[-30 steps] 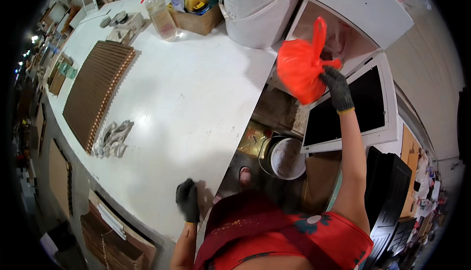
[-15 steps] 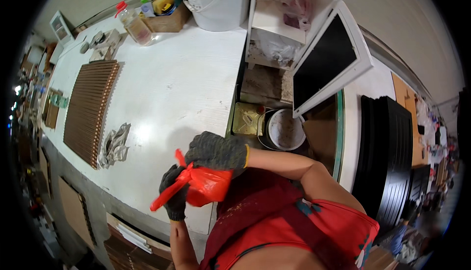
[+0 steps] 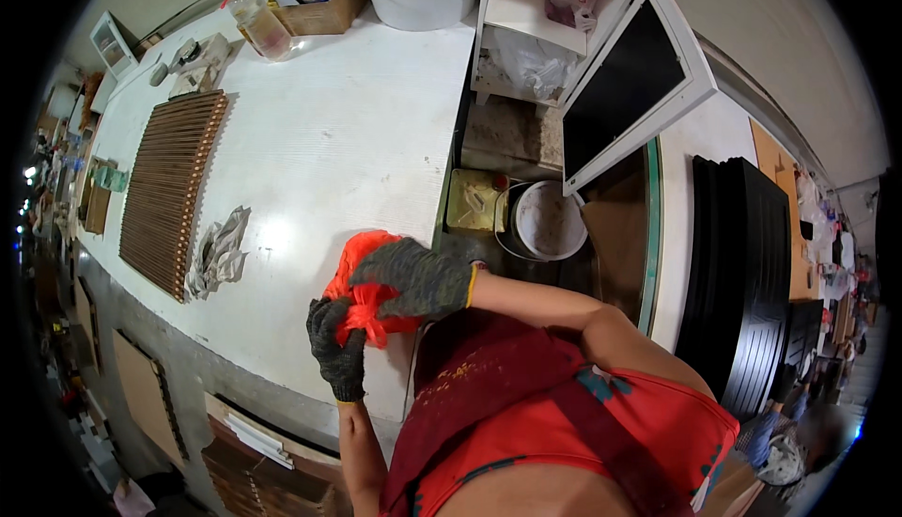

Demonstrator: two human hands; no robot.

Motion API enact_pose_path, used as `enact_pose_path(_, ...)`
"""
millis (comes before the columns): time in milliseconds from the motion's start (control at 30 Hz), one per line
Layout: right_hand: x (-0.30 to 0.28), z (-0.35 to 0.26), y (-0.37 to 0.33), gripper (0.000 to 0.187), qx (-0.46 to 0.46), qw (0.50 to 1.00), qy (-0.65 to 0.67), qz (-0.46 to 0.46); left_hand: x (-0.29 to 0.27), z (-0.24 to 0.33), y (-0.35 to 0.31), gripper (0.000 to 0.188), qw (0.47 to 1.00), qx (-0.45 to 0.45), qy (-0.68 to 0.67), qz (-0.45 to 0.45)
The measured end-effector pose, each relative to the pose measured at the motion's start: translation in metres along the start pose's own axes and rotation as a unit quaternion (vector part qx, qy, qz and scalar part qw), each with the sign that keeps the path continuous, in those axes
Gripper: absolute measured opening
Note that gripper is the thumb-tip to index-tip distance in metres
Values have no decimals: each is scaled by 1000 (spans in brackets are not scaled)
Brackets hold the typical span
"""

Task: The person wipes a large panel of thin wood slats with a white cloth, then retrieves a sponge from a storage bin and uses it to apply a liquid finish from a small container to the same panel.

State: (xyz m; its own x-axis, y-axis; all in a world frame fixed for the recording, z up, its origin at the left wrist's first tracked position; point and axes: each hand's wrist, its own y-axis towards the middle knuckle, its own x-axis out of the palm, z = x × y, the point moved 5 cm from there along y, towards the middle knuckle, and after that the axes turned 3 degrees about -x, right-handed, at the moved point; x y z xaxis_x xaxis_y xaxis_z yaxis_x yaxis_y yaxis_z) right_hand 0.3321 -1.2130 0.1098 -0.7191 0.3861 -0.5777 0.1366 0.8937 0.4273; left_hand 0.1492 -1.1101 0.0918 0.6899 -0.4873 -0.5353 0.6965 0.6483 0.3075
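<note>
Gripping the red plastic bag (image 3: 365, 248) over the near right corner of the white table (image 3: 319, 141), my gloved left hand (image 3: 336, 348) curls nearly closed at the gathered neck, and my right hand (image 3: 418, 277) bends its fingers over the bag, tips partly hidden. The neck lies between both hands, the body just beyond and beneath my right fingers. Compared with half a second earlier, the body sits beyond my hands rather than nearer me, and red strands bunch between them instead of trailing past my left.
</note>
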Motion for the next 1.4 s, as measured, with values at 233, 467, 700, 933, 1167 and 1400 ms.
enact_pose_path(233, -7, 29, 0, 17, 85, 994, -2, 72, -33, -70, -24, 29, 966, -142, -179, 122)
enact_pose_path(467, -5, 3, 11, 31, 46, 991, -98, 75, -15, 4, 5, 48, 994, -68, -87, 22)
enact_pose_path(700, 4, 10, 21, 26, 21, 987, -112, 114, -13, -44, 2, 48, 999, -3, 18, -30)
enact_pose_path(933, -12, 37, 9, 19, 219, 941, 189, 174, -34, -44, -10, 33, 940, -218, -259, 40)
enact_pose_path(1167, 5, 22, 19, 20, 146, 947, 244, 151, -31, 27, 24, 36, 948, -149, -272, 77)
enact_pose_path(1400, -21, 45, -18, 24, 264, 881, 326, 220, -57, -20, 0, 27, 888, -159, -416, 112)
